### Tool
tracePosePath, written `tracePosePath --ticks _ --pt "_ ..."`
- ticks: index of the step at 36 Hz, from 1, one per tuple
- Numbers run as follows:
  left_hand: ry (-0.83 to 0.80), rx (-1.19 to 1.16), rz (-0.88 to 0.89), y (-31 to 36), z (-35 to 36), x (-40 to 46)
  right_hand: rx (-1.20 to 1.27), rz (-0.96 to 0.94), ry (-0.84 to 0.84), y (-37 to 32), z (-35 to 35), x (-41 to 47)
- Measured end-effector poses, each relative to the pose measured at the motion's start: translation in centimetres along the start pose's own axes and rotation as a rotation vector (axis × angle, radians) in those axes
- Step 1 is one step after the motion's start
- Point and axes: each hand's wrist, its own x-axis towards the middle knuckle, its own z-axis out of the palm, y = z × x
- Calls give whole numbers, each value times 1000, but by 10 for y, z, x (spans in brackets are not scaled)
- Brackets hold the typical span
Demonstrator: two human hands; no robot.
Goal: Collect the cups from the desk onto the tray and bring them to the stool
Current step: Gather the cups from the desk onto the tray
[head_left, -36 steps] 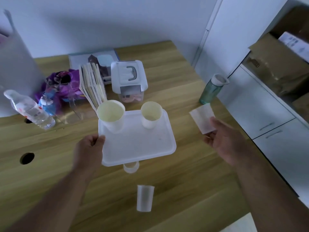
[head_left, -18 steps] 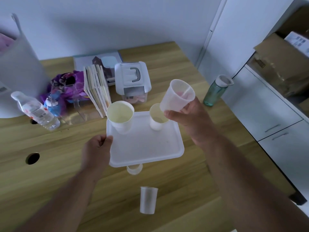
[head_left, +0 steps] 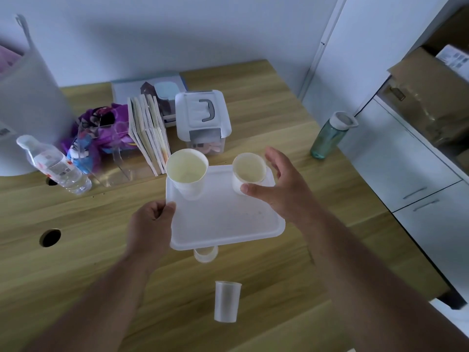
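my right hand (head_left: 276, 184) has just let go — fingers spread open beside the stacked cup (head_left: 248, 171) now on the tray (head_left: 228, 219). my left hand (head_left: 149, 222) grips the tray's left edge, mid-frame. two cups remain — one (head_left: 226, 301) on the desk at bottom centre, one (head_left: 205, 254) under the tray.

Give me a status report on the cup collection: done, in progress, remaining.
Done: a large cup and a nested stack stand on the tray. In hand: the left hand holds the tray above the desk; the right hand is open beside the stack. Left: a clear cup and another cup half hidden under the tray remain on the desk. No stool is visible.
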Motion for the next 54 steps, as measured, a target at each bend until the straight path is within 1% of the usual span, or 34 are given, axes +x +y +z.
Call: tracePosePath --ticks 3,5,9,11,13,16,19,24,26,29,33,38,42,44,46,48,49,52,54 --pt "6 8 -11 0 -2 4 -13 -6 -11 9 -7 -12" --pt "13 11 -8 1 -3 7 -1 -7 21 20 -11 -22" --pt "21 -21 -19 2 -5 21 32 2 158 47 -9 -45" --pt "27 -33 -18 1 -5 31 54 48 235 60 -3 -54" --pt "38 -43 -14 0 -4 40 44 106 262 72 7 -60" --pt "55 -24 3 -2 0 54 -24 176 194 91 28 -61" --pt "64 -16 5 -4 4 66 -181 170 39 100 51 -59" --pt "68 12 13 -8 14 81 -452 16 -275 93 95 -47" --pt "69 32 8 -9 18 84 -592 -71 -364 88 112 -40" --pt "57 45 -15 -12 24 86 -750 -177 -413 83 134 -32" --pt "43 60 -33 -15 29 86 -919 -260 -438 81 155 -26" --pt "28 78 -37 -17 35 85 -942 -298 -389 82 169 -20" --pt "27 88 -37 -18 37 83 -957 -311 -375 66 155 -26" --pt "19 87 -39 -17 37 81 -872 -244 -390 50 135 -35" --pt "8 79 -46 -15 36 77 -689 -73 -453 37 109 -44" --pt "-7 63 -48 -12 37 72 -393 142 -507 35 83 -49" --pt "-12 56 -45 -10 37 70 -228 216 -511 36 70 -50" --pt "-36 61 -23 -4 38 61 223 336 -444 42 42 -51" --pt "-47 63 2 1 39 55 505 357 -404 41 29 -53"
